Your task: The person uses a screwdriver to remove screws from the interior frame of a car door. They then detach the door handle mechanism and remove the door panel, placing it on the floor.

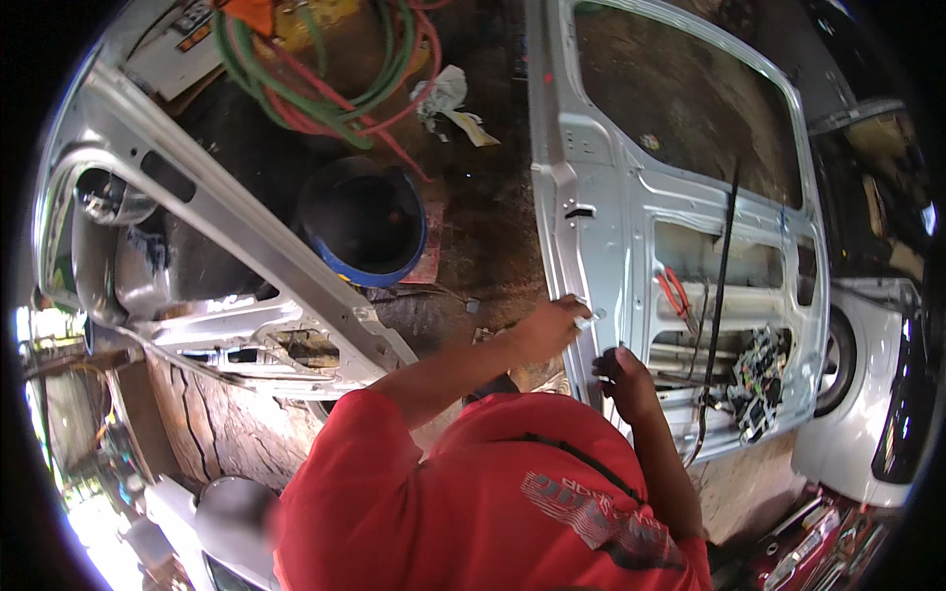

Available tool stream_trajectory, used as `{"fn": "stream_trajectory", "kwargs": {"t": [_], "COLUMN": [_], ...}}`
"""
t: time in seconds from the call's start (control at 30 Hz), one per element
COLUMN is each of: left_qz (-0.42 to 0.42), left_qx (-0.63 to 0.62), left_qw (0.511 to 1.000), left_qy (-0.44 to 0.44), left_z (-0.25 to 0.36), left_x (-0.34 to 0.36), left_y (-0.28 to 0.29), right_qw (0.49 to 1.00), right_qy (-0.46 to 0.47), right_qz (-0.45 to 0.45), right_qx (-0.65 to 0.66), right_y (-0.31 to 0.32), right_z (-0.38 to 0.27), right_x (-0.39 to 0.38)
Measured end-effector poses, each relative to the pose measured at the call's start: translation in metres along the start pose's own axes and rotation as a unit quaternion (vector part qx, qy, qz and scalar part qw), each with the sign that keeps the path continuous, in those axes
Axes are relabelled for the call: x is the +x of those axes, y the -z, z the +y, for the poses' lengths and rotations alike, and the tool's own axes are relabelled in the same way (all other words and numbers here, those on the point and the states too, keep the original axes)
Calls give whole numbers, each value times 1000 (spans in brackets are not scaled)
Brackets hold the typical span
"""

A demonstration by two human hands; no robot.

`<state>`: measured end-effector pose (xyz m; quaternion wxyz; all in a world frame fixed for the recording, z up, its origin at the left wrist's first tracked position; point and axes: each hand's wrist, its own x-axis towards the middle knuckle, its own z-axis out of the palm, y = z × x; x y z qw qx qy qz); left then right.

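A bare silver car door point(613, 236) lies in front of me on the right, its window opening at the far end. My left hand point(554, 327) is at the door's left edge, fingers closed by a small pale spot; what they hold, if anything, is hidden. Just right of it, over the near part of the same edge, my right hand point(628, 382) has its fingers curled together in shadow, and I cannot make out anything in them. Red-handled pliers point(676, 295) rest on the door panel. A long thin black rod point(724, 261) lies across the door beyond them.
A dark clump of wiring or plastic parts point(759, 384) sits on the door's near right. Another silver door frame point(236, 222) stands left. Behind are a black bucket with a blue rim point(372, 271), coiled green and red hoses point(340, 113) and crumpled paper point(445, 94). A white car point(857, 424) is at right.
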<state>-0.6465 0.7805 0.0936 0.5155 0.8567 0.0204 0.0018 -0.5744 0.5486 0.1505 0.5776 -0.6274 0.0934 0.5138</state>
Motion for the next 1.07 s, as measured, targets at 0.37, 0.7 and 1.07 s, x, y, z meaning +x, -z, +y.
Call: {"fn": "stream_trajectory", "kwargs": {"t": [0.37, 0.7, 1.07], "left_qz": [4, 38, -7], "left_qx": [40, 620, 483], "left_qw": [999, 711, 810], "left_qy": [26, 329, 334], "left_z": [75, -71, -41], "left_x": [0, -69, -75], "left_y": [-10, 165, 181], "right_qw": [973, 979, 947], "right_qy": [47, 175, 71], "right_qz": [41, 107, 149], "right_qx": [222, 15, 275], "right_y": [18, 195, 115], "right_z": [20, 211, 114], "right_x": [-12, -23, -48]}}
